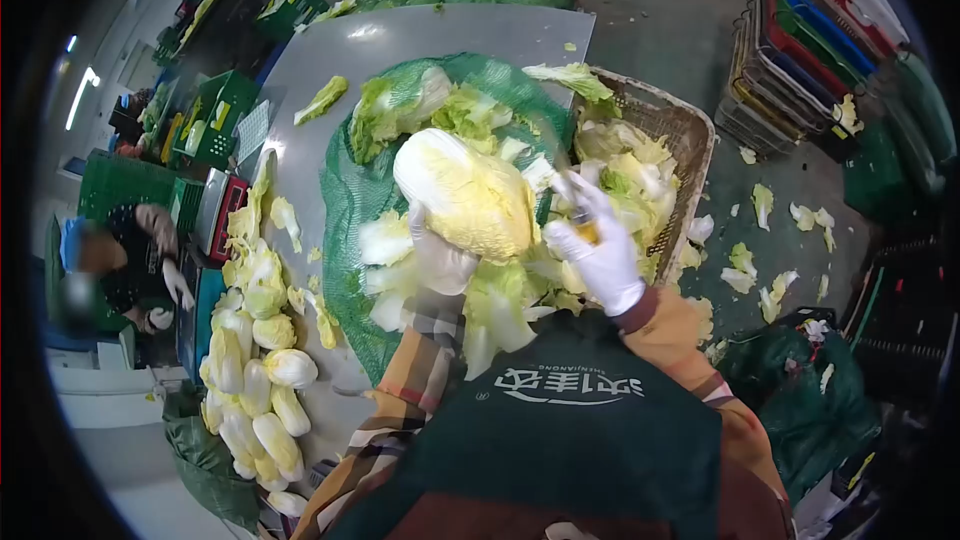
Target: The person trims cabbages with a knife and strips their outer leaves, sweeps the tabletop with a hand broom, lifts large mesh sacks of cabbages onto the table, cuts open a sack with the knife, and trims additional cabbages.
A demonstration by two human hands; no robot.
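Note:
A large napa cabbage [465, 190], white at its base and yellow toward the leafy end, lies tilted over loose leaves. My gloved left hand [442, 258] grips its near side, with the fingers partly hidden beneath it. To the right, my gloved right hand [606, 262] is closed around a knife [586, 230] with a yellowish handle; motion blurs its blade, close to the cabbage's right side. Under the cabbage spreads a green mesh bag [342, 225], with trimmed outer leaves [490, 305] around it.
A brown plastic crate [694, 155] full of leaves adjoins the metal table [470, 30] on the right. Several trimmed cabbages [257, 387] are piled at left, near a red scale [228, 220]. A co-worker [130, 260] is beyond. Stacked crates [790, 60] and fallen leaves occupy the floor.

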